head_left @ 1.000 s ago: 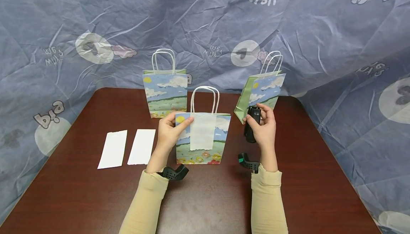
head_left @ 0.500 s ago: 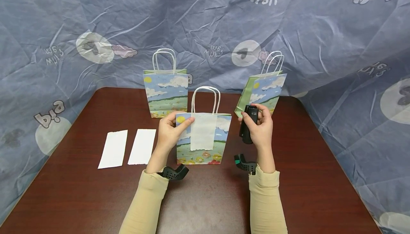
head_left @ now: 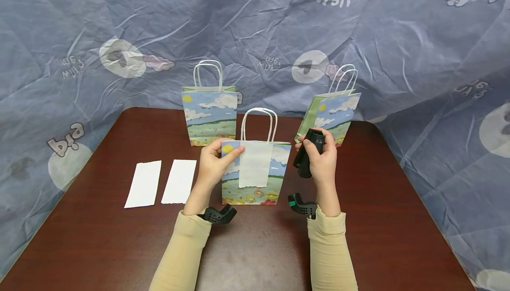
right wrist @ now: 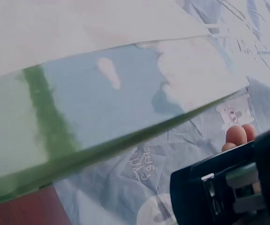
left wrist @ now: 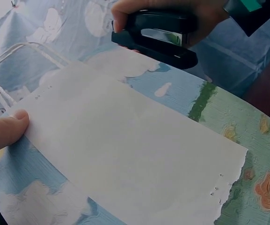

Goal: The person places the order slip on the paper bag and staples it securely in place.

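In the head view a painted paper gift bag (head_left: 230, 184) with white twisted handles stands upright at the table's middle. A white paper slip (head_left: 255, 167) with a torn lower edge lies flat against its front. My left hand (head_left: 213, 162) pinches the bag's upper left edge, thumb at the slip's corner and the other fingers hidden behind. Right of the bag, my right hand (head_left: 323, 160) grips a black stapler (head_left: 306, 162), apart from the bag. The left wrist view shows the stapler (left wrist: 156, 35) side-on, close beyond the bag's edge, and small marks near the slip's torn end.
Two more white paper slips (head_left: 144, 184) lie on the dark wood table (head_left: 255, 251) at left. Two matching gift bags stand behind, one bag (head_left: 210, 114) at back left and one bag (head_left: 338, 111) at back right. A printed blue cloth (head_left: 247, 29) hangs behind the table.
My right hand has brought the stapler slightly left, toward the bag, and tilted it more. My left hand keeps its pinch on the bag. The whole head view has shifted slightly.
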A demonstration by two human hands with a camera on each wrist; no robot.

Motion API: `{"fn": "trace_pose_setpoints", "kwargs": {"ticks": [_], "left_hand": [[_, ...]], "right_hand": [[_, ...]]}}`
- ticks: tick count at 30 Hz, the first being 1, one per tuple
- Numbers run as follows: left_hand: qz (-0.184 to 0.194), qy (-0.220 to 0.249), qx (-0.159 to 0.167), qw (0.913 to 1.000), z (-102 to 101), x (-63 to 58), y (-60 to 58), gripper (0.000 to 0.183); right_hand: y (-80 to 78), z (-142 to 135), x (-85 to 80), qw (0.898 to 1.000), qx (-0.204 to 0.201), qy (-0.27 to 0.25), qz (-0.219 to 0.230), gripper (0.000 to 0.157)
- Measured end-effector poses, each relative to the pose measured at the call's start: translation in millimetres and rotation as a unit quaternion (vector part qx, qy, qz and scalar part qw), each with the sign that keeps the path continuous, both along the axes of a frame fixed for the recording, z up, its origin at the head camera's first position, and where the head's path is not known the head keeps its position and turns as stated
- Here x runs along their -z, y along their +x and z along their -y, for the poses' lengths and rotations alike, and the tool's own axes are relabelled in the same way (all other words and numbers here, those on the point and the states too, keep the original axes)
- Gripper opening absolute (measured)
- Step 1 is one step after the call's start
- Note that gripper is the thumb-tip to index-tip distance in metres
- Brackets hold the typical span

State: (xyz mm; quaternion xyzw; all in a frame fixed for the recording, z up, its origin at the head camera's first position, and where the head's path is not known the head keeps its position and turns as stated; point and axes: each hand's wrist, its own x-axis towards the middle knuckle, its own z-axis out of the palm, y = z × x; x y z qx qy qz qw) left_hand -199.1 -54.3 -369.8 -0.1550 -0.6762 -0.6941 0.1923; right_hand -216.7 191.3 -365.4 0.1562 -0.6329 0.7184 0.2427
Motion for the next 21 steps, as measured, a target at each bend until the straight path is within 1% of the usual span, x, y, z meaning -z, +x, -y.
{"fn": "trace_pose_setpoints", "kwargs": {"ticks": [5, 12, 18, 21], "left_hand": [[0.003, -0.003, -0.003, 1.0000, -1, 0.6, -0.6, 0.017], [0.000, -0.002, -0.005, 1.0000, -1, 0.5, -0.7, 0.016], [0.004, -0.004, -0.007, 1.0000, -1, 1.1, -0.5, 0.017], [0.001, -0.007, -0.007, 0.9999, -1, 1.2, -0.1, 0.017]], "right_hand": [[0.0, 4, -7.2, 1.000, -0.008, 0.011, -0.022, 0.023], [-0.2, 9, -25.5, 0.998, -0.012, 0.016, -0.055, 0.028], [0.4, 14, -36.7, 0.996, -0.019, 0.019, -0.081, 0.018], [1.5, 17, -40.9, 0.995, -0.024, 0.023, -0.096, 0.019]]}}
